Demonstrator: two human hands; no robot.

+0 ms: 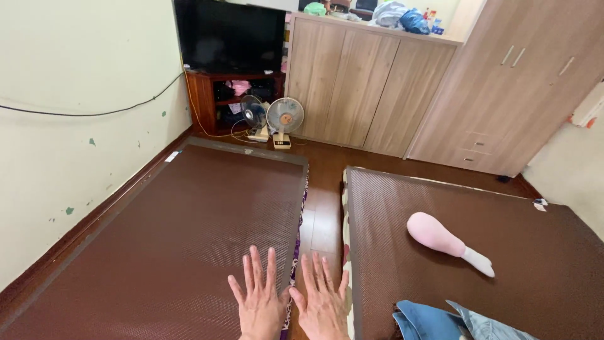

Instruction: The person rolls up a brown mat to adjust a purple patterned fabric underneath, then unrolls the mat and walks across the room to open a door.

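Observation:
My left hand [258, 296] lies flat, fingers spread, on the near right corner of a brown woven mat [176, 233] that covers the left mattress. My right hand [323, 299] is held flat with fingers apart over the strip of wooden floor [322, 214] between the two mattresses, its thumb close to my left hand. Neither hand holds anything. A second brown mat [453, 214] covers the right mattress, just right of my right hand.
A pink bolster with a white end [445, 242] lies on the right mat; blue denim cloth [440, 322] sits at its near edge. Two small fans [270, 119] stand on the floor by a television stand [229, 94]. Wooden cabinets [371, 88] and a wardrobe [516, 88] line the far wall.

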